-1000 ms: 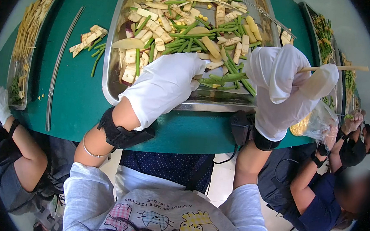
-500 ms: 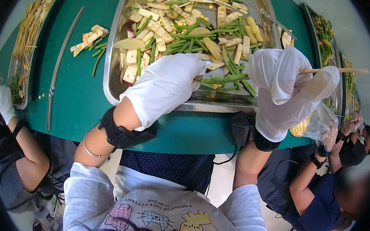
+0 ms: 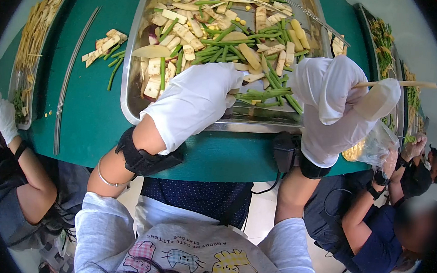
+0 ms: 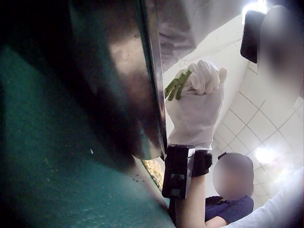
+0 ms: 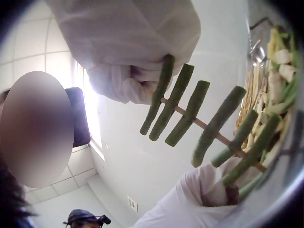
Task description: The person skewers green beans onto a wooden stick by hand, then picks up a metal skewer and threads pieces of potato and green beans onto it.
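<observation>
Both hands wear white gloves. My right hand (image 3: 340, 99), just past the metal tray's right side, grips a thin wooden skewer (image 3: 420, 84) whose bare end sticks out to the right. Several cut green bean pieces (image 5: 218, 126) sit crosswise along the skewer between the two hands, spaced like rungs in the right wrist view. At the other end my left hand (image 3: 201, 92), over the tray's near edge, has its fingers pinched at a green bean piece (image 5: 250, 186); the fingertips are partly hidden. Below lies the tray (image 3: 214, 124) of loose beans, eggplant strips and potato slices.
Metal skewers (image 3: 73, 80) lie on the green table (image 3: 92, 132), left of the tray, beside a small pile of eggplant (image 3: 103, 47). More metal skewers cross the tray's far end. Trays of skewered vegetables stand at both sides. People work at left and right; a bag of corn (image 3: 372, 145) is near the right forearm.
Both of my hands and the skewer stay almost where they were. At the far left, another person's gloved hand has shifted slightly.
</observation>
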Motion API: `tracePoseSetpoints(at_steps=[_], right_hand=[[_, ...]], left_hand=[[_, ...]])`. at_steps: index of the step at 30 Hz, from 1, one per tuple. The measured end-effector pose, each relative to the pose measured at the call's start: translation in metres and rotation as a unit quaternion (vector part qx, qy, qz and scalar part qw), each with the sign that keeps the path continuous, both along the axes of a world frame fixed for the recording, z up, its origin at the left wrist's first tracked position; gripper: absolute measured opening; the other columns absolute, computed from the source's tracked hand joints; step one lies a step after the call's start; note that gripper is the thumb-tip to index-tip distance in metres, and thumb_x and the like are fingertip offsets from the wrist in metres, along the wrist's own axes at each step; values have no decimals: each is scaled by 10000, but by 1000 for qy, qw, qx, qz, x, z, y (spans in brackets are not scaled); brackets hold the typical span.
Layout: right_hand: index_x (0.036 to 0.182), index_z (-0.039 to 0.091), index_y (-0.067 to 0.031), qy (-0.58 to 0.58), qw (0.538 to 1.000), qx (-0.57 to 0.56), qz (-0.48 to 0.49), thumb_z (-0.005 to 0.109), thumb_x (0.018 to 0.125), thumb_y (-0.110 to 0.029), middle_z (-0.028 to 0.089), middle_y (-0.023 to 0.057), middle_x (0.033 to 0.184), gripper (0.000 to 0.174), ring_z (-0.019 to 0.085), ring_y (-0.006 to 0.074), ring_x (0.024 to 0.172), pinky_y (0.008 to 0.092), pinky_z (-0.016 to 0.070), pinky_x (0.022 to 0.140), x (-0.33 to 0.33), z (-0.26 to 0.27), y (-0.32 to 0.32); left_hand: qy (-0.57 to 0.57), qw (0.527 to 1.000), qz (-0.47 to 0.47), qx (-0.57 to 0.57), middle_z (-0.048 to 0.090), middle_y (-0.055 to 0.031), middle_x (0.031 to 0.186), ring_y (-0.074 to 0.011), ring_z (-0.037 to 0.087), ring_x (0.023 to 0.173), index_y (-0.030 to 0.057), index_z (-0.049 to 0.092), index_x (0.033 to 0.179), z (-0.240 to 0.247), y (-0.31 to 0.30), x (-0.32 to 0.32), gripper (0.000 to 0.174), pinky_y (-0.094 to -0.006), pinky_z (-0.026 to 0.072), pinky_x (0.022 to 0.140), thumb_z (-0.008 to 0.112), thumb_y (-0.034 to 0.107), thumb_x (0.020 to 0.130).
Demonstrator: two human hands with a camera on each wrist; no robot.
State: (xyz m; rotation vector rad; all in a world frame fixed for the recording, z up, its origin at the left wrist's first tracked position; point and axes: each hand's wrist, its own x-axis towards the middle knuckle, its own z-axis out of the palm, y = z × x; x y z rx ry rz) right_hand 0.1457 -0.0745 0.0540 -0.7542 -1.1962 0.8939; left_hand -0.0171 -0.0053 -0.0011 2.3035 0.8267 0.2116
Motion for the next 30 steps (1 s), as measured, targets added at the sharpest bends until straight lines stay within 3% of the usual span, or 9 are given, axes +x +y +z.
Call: tracePoseSetpoints(at_steps=[7, 11, 16, 30], right_hand=[[526, 355, -116, 13, 996, -13, -86, 341, 877, -628, 272, -31, 447, 621, 266, 126, 419, 284, 192, 453, -1, -7, -5], [638, 514, -46, 13, 974, -39, -221, 353, 900, -587, 463, 11, 529, 622, 424, 141, 483, 269, 327, 493, -6, -14, -13], [704, 510, -39, -45, 984, -56, -163, 412, 897, -455, 504, 30, 635, 469, 466, 141, 585, 262, 374, 563, -3, -16, -15], [916, 533, -29, -123, 978, -69, -152, 489, 863, -243, 570, 80, 841, 225, 532, 184, 801, 311, 435, 724, 0, -29, -25]], left_hand=[[-20, 1000, 0, 1, 547, -162, 797, -369, 540, 766, 4, 541, 775, 1, 0, 0, 140, -401, 433, 678, 635, 93, 721], [-27, 1000, 4, 8, 541, -164, 786, -371, 535, 752, 1, 536, 761, -4, 0, -1, 137, -402, 429, 669, 633, 85, 715], [-34, 999, 3, 0, 532, -170, 781, -371, 529, 747, -5, 530, 754, -3, 0, -1, 142, -405, 424, 664, 633, 78, 701], [-58, 998, -3, 31, 578, -171, 819, -377, 555, 785, 11, 595, 806, -7, 1, 1, 145, -408, 446, 701, 632, 69, 679]])
